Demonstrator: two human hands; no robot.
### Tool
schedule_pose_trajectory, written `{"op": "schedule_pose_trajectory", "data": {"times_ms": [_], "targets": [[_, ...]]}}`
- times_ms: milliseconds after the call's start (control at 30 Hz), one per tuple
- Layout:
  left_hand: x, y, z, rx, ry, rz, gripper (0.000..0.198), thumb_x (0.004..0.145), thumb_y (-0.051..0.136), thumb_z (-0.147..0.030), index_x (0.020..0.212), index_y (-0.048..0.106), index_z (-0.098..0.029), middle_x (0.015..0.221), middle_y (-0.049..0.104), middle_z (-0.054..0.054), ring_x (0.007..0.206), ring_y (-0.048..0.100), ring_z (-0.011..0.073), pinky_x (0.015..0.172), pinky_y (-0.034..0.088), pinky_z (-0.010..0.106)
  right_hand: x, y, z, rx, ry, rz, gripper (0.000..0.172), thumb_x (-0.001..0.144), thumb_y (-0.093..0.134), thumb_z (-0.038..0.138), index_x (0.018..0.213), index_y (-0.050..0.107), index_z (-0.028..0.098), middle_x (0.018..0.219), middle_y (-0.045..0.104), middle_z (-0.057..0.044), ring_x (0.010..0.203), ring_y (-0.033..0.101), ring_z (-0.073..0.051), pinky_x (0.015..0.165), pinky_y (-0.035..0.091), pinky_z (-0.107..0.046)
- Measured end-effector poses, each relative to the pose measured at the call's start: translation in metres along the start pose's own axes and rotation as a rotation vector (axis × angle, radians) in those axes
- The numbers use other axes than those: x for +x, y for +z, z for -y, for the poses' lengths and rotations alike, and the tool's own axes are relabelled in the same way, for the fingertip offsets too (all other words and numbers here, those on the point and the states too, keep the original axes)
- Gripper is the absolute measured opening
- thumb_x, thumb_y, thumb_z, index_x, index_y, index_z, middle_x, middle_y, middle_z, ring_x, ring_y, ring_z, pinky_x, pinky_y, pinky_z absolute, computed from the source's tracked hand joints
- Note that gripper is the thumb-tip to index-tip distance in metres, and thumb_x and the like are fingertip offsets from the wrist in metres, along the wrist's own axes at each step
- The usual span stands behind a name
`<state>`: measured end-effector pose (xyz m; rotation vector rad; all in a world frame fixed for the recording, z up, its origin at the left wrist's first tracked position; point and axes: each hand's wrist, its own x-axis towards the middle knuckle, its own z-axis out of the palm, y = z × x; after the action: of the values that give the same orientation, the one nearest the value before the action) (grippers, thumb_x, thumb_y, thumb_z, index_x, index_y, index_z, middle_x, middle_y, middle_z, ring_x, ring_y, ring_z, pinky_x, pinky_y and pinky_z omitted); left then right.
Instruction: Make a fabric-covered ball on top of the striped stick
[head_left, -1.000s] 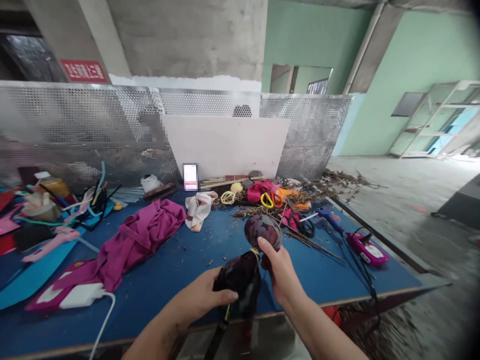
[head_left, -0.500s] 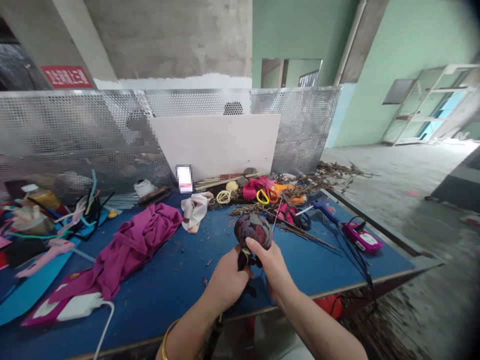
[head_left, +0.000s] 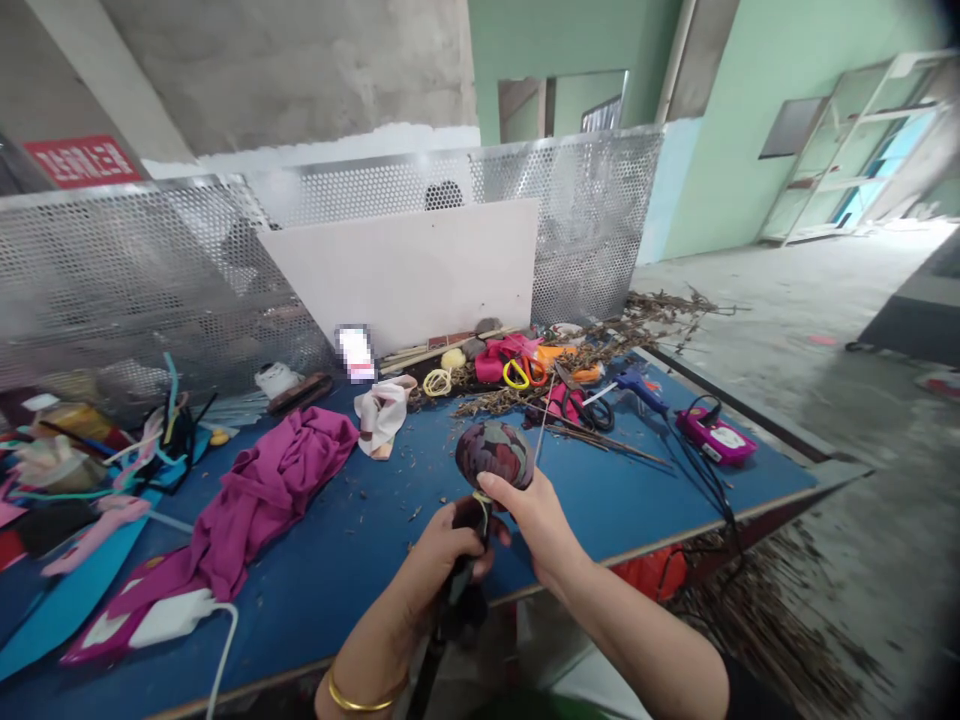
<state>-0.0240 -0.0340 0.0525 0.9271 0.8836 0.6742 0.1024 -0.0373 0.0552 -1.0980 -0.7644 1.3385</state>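
Above the table's near edge I hold a round head wrapped in camouflage-patterned cloth point(head_left: 493, 455), with dark cloth gathered below it. My right hand point(head_left: 525, 500) is closed round the underside of the head, its thumb pressed on the cloth. My left hand point(head_left: 450, 545) is closed round the dark gathered cloth point(head_left: 463, 580) just below. A yellowish band point(head_left: 482, 497) shows at the neck between the hands. Downward from the bundle runs a dark stick point(head_left: 426, 670). A thin pale line rises beside the right hand; I cannot tell what it is.
A purple cloth point(head_left: 285, 480) lies at left on the blue table point(head_left: 330, 570), near a white charger point(head_left: 172, 618). Scissors point(head_left: 596, 412), a blue glue gun point(head_left: 641, 392) and a magenta power strip point(head_left: 716, 437) lie right. Dry twigs point(head_left: 660, 310) and a propped white board point(head_left: 420, 270) stand behind.
My left hand has slid down a little from the head, baring the yellowish band and more dark cloth. The right hand keeps its hold. The whole view has shifted slightly.
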Motion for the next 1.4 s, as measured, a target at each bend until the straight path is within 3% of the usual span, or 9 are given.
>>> {"op": "schedule_pose_trajectory", "data": {"times_ms": [100, 267, 467, 667, 767, 900, 1167, 1300, 1400], "targets": [[0.001, -0.001, 0.004, -0.098, 0.028, 0.008, 0.023, 0.062, 0.063, -0.034, 0.073, 0.053, -0.017, 0.052, 0.050, -0.005, 0.036, 0.029, 0.0038, 0.036, 0.020, 0.018, 0.002, -0.001, -0.001, -0.007, -0.038, -0.029, 0.047, 0.059, 0.080, 0.038, 0.097, 0.068, 0.013, 0.082, 0.068, -0.004, 0.072, 0.057, -0.016, 0.062, 0.045, -0.024], [0.000, 0.008, 0.007, 0.116, 0.121, -0.225, 0.046, 0.073, 0.062, -0.062, 0.079, 0.049, -0.019, 0.053, 0.042, -0.009, 0.038, 0.029, 0.0041, 0.038, 0.019, 0.019, 0.003, -0.001, 0.000, 0.023, -0.016, 0.013, 0.045, 0.062, 0.078, 0.038, 0.098, 0.067, 0.014, 0.086, 0.069, -0.004, 0.077, 0.057, -0.017, 0.070, 0.045, -0.027], [-0.010, 0.003, -0.008, 0.212, 0.142, -0.257, 0.045, 0.072, 0.066, -0.056, 0.092, 0.048, -0.020, 0.055, 0.037, -0.012, 0.039, 0.027, 0.0035, 0.038, 0.020, 0.017, -0.003, -0.005, -0.009, 0.228, -0.053, 0.128, 0.041, 0.061, 0.081, 0.037, 0.093, 0.066, 0.016, 0.072, 0.059, 0.002, 0.063, 0.047, -0.011, 0.059, 0.039, -0.022], [-0.012, 0.000, -0.009, 0.167, 0.119, -0.252, 0.037, 0.076, 0.062, -0.047, 0.097, 0.048, -0.021, 0.056, 0.039, -0.011, 0.037, 0.026, 0.0029, 0.037, 0.019, 0.016, -0.011, -0.003, -0.023, 0.581, -0.040, -0.139, 0.034, 0.075, 0.071, 0.047, 0.087, 0.063, 0.017, 0.064, 0.041, 0.005, 0.055, 0.039, -0.009, 0.051, 0.034, -0.022], [-0.012, 0.001, -0.009, 0.156, 0.131, -0.303, 0.035, 0.075, 0.062, -0.047, 0.091, 0.047, -0.020, 0.055, 0.039, -0.011, 0.037, 0.024, 0.0024, 0.037, 0.018, 0.016, -0.013, -0.003, -0.022, 0.564, -0.073, -0.100, 0.028, 0.078, 0.067, 0.044, 0.073, 0.056, 0.019, 0.058, 0.035, 0.007, 0.052, 0.039, -0.010, 0.052, 0.033, -0.024], [-0.011, -0.004, -0.006, 0.191, 0.165, -0.335, 0.030, 0.075, 0.061, -0.044, 0.086, 0.049, -0.019, 0.054, 0.038, -0.011, 0.039, 0.026, 0.0034, 0.039, 0.019, 0.017, -0.019, -0.008, -0.019, 0.391, -0.168, 0.108, 0.037, 0.086, 0.059, 0.043, 0.060, 0.046, 0.019, 0.056, 0.032, 0.006, 0.051, 0.034, -0.010, 0.051, 0.028, -0.025], [-0.008, -0.014, 0.013, 0.485, 0.278, -0.370, 0.016, 0.084, 0.052, -0.034, 0.085, 0.057, -0.018, 0.060, 0.047, -0.006, 0.052, 0.040, 0.0103, 0.051, 0.033, 0.020, -0.034, -0.021, -0.023, -0.255, -0.527, 0.206, 0.037, 0.096, 0.046, 0.031, 0.063, 0.056, 0.019, 0.062, 0.051, 0.000, 0.061, 0.047, -0.013, 0.060, 0.035, -0.026], [-0.013, -0.013, 0.007, 0.720, 0.273, -0.399, 0.013, 0.083, 0.052, -0.031, 0.086, 0.059, -0.021, 0.079, 0.062, 0.002, 0.078, 0.055, 0.0193, 0.070, 0.040, 0.026, -0.024, -0.026, 0.009, -0.473, -0.600, 0.502, 0.033, 0.097, 0.041, 0.028, 0.070, 0.057, 0.020, 0.072, 0.062, -0.003, 0.069, 0.057, -0.015, 0.065, 0.043, -0.026], [-0.019, -0.010, 0.001, 0.911, 0.226, -0.376, 0.010, 0.084, 0.050, -0.031, 0.082, 0.055, -0.023, 0.077, 0.061, 0.002, 0.076, 0.054, 0.0206, 0.068, 0.037, 0.027, -0.011, -0.029, 0.041, -0.610, -0.713, 0.516, 0.029, 0.096, 0.041, 0.025, 0.075, 0.061, 0.020, 0.088, 0.068, -0.007, 0.082, 0.061, -0.018, 0.073, 0.045, -0.029]]}}
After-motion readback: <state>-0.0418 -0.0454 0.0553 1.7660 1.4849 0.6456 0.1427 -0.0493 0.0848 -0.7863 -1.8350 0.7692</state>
